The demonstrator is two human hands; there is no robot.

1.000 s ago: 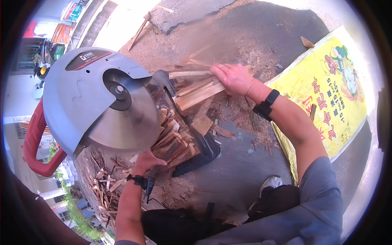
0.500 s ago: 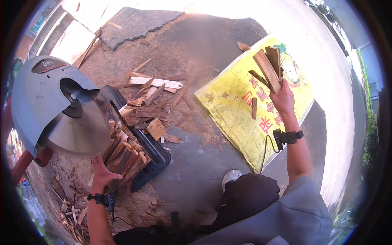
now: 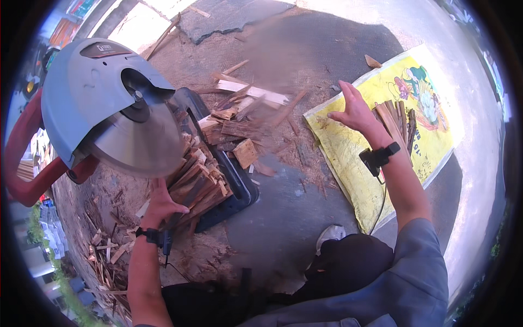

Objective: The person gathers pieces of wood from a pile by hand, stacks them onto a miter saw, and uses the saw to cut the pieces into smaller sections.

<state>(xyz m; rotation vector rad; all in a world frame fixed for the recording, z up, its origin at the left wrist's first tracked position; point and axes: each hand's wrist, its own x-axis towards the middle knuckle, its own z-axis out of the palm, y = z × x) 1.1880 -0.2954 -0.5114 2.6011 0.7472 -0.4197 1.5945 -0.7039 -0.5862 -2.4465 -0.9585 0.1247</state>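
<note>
As seen in the head view, the left hand (image 3: 159, 205) lies open against the near left end of a stack of cut wood (image 3: 202, 186), its thumb spread wide from its fingers; the fingertips are partly lost at the lower edge of the saw blade (image 3: 147, 139), so I cannot tell how firmly they press on the wood. The right hand (image 3: 355, 111) is open and free of any load, held up with its thumb apart and its fingers pointing away from the body. Just to the right of that hand, a bundle of sticks (image 3: 390, 121) lies on a yellow sack (image 3: 340, 158), partly covered by the right forearm. Directly above and left of the left hand stand the grey guard (image 3: 81, 103) and red handle (image 3: 24, 141) of the saw, the blade blurred. To the right of the left hand, the black base (image 3: 242, 192) runs along the stack. Between the 2 hands, loose wood pieces (image 3: 238, 128) and a short block (image 3: 245, 153) lie just past the base. Splinters (image 3: 106, 259) are strewn to the left of the left wrist, and 1 wood chip (image 3: 372, 61) lies beyond the right hand
</note>
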